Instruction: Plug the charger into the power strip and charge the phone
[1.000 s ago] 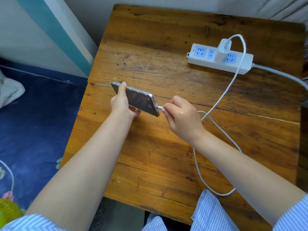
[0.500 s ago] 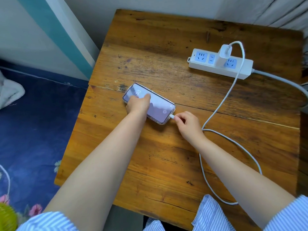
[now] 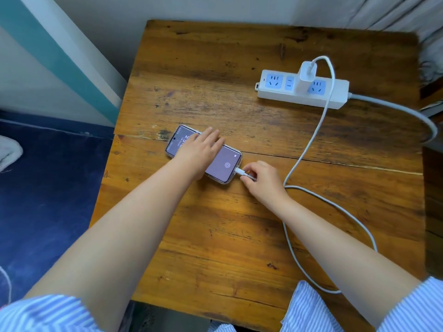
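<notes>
Your left hand (image 3: 199,153) lies flat and open on the phone (image 3: 203,154) to steady it while your right hand (image 3: 261,180) pinches the plug (image 3: 242,173), seated in its port

A phone (image 3: 223,165) lies flat, screen up and lit, near the left edge of the wooden desk (image 3: 215,248). The left hand (image 3: 200,152) rests flat across the phone's middle, fingers spread. The right hand (image 3: 262,182) pinches the white cable (image 3: 309,144) just behind its plug (image 3: 241,171), which sits in the phone's right end. The cable loops toward the near edge, then runs up to the white charger (image 3: 306,75), seated upright in the power strip (image 3: 302,92) near the far right corner. The strip's grey cord (image 3: 407,113) leaves over the right edge.
</notes>
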Action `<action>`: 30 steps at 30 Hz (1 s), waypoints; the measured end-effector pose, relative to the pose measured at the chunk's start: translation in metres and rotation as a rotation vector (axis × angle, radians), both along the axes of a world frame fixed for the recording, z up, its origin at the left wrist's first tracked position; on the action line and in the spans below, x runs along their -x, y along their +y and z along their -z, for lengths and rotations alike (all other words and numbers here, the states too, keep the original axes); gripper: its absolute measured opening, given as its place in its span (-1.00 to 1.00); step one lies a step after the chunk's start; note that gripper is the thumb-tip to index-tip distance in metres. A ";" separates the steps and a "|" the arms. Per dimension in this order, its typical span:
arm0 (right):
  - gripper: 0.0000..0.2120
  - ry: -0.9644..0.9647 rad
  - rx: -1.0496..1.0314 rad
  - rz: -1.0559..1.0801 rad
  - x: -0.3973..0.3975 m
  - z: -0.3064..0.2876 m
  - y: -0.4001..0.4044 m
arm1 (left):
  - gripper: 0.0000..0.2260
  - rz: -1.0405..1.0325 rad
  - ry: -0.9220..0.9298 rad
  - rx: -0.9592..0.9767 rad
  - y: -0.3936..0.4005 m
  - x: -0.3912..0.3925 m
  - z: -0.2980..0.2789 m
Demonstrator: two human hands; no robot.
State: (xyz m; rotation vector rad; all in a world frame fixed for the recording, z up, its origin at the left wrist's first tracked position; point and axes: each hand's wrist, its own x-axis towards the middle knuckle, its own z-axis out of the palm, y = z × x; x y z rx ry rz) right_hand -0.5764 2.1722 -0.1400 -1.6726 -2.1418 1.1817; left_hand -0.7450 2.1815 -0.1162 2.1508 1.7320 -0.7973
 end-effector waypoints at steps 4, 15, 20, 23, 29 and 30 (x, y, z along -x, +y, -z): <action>-0.82 -0.011 -0.083 0.004 0.000 0.001 -0.004 | -0.15 0.016 -0.053 0.049 0.008 0.001 -0.002; -0.90 0.055 -0.371 -0.202 -0.004 -0.008 -0.001 | -0.16 0.053 -0.036 0.090 0.010 0.002 -0.013; -0.92 0.024 -0.284 -0.191 -0.004 -0.002 0.005 | -0.14 -0.019 -0.032 0.081 0.010 -0.001 -0.008; -0.83 -0.066 -0.239 -0.148 0.003 0.001 0.018 | -0.13 -0.109 -0.049 0.049 0.017 0.001 -0.005; -0.66 -0.175 -0.295 -0.214 -0.005 -0.003 0.027 | -0.16 -0.330 -0.071 0.007 0.032 0.013 0.002; -0.66 -0.195 -0.309 -0.242 -0.009 -0.004 0.025 | -0.18 -0.346 -0.072 -0.012 0.034 0.016 0.001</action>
